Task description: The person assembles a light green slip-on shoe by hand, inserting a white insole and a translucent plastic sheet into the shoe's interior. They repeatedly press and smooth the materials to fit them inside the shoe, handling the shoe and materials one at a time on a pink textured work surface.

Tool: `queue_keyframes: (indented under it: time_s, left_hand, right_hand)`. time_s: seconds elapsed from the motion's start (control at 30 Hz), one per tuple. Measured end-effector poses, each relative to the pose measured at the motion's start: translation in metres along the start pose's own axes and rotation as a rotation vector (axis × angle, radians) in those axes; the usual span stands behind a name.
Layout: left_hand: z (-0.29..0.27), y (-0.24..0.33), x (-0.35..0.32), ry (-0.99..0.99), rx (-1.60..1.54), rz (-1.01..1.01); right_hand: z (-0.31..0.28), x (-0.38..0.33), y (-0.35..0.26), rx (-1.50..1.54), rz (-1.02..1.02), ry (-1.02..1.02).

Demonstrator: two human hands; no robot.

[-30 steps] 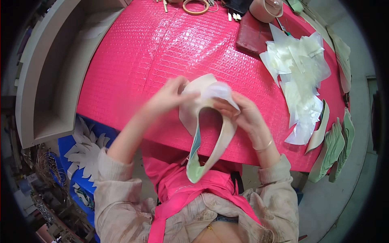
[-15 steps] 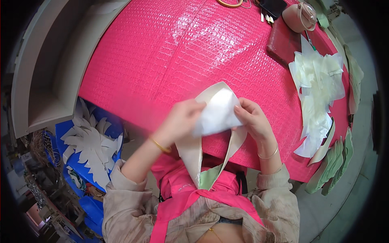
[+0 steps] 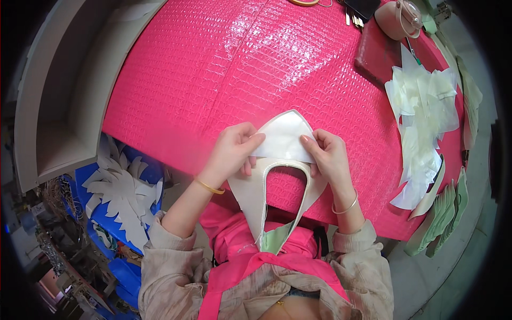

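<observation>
A cream shoe upper (image 3: 247, 193) with a pointed toe, a curved opening and a pale green inner face lies across the near edge of the pink-covered table (image 3: 181, 74). Over its toe sits a glossy white toe-shaped piece (image 3: 282, 140), flat and with its point matching the upper's tip. My left hand (image 3: 233, 150) pinches the left corner of both layers, thumb on top and fingers beneath. On the other side, my right hand (image 3: 332, 156) grips the right corner in the same way. The upper's narrow back end hangs against my pink apron (image 3: 234, 240).
Translucent white pieces (image 3: 422, 114) lie heaped at the right. Beyond them are a dark red block (image 3: 377, 56) and a beige lidded pot (image 3: 393, 22). Green and cream pieces (image 3: 440, 220) hang over the right edge. At left stand a beige bin (image 3: 69, 120) and white cutouts (image 3: 125, 186) on blue plastic.
The white piece, tilted and raised before, now lies flat over the toe. My left hand has moved from its upper edge to the left corner; the upper's opening is uncovered.
</observation>
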State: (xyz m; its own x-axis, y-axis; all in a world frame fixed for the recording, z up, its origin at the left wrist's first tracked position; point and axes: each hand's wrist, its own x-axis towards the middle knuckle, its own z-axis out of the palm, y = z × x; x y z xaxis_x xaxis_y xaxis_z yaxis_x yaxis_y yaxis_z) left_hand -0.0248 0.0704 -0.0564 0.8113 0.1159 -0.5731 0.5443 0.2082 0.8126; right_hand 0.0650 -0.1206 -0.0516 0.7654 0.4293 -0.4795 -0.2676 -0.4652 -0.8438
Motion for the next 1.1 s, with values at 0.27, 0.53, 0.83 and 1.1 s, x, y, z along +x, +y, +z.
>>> queue_keyframes:
  time_s: [0.27,0.53,0.83,1.1]
  left_hand:
    - [0.001,0.012,0.004,0.0,0.172,-0.039]
    - [0.025,0.025,0.001,0.244,1.32,0.558]
    - [0.034,-0.005,0.02,0.099,1.413,0.833]
    - [-0.024,-0.03,-0.02,-0.107,1.097,0.838]
  right_hand:
    - [0.0,0.002,-0.001,-0.014,0.023,0.013]
    - [-0.001,0.015,0.005,-0.394,-0.121,0.1]
    - [-0.045,-0.04,0.015,-0.781,-0.176,0.265]
    - [0.002,-0.032,0.027,-1.033,-0.669,-0.006]
